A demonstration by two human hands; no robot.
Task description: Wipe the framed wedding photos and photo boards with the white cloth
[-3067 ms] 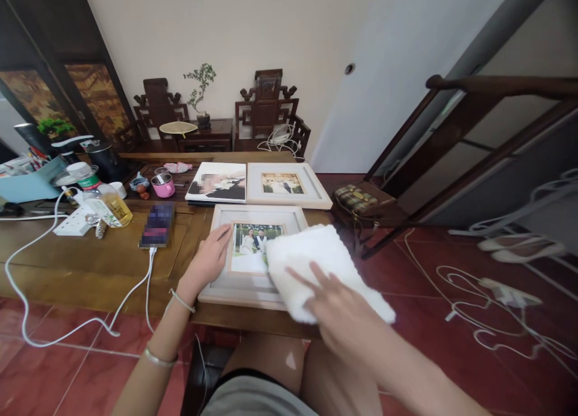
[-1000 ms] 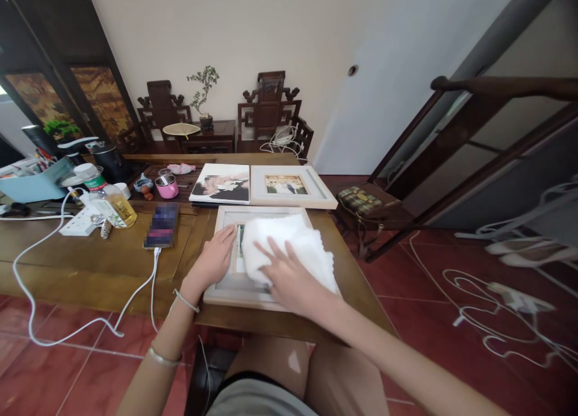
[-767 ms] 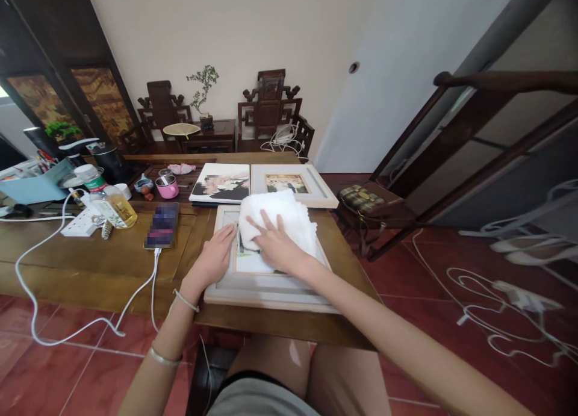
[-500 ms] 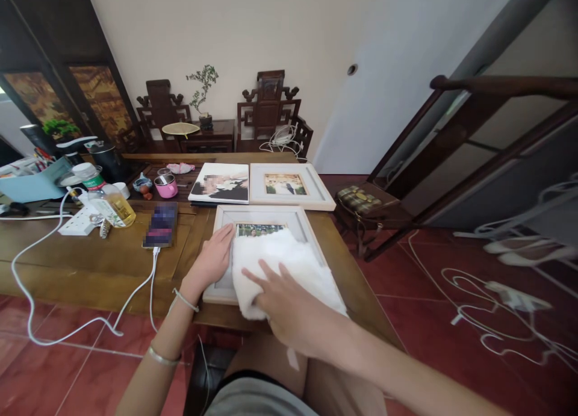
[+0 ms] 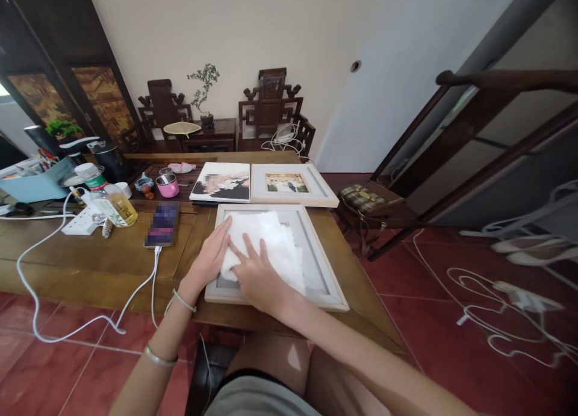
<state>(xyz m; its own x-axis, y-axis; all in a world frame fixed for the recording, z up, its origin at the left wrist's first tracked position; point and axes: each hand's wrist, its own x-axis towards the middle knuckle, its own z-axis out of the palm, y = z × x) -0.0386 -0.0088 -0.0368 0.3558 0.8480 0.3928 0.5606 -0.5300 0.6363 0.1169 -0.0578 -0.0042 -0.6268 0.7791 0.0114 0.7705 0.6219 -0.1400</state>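
Note:
A pale picture frame (image 5: pixel 329 265) lies on the wooden table in front of me. Across its middle is a fluffy white cloth (image 5: pixel 275 241), hiding most of the picture inside. My right hand (image 5: pixel 259 277) has hold of this cloth and presses it down against the frame, fingers parted on top. On the frame's left side rests my left hand (image 5: pixel 212 253), its fingers stretched out and flat, touching or very near the cloth's left edge; it holds nothing.
Behind it lie a second framed picture (image 5: pixel 293 184) and a white-edged photo panel (image 5: pixel 221 181). Leftward are a charging phone (image 5: pixel 161 223), a pink cup (image 5: pixel 167 185), a bottle (image 5: pixel 115 208), a power strip (image 5: pixel 80 220) and a blue box (image 5: pixel 38 181). A chair (image 5: pixel 397 181) stands at the right.
My right hand has slid the cloth left and away from me over the frame, covering the picture and baring the frame's right and lower right. My left hand stays at the left side.

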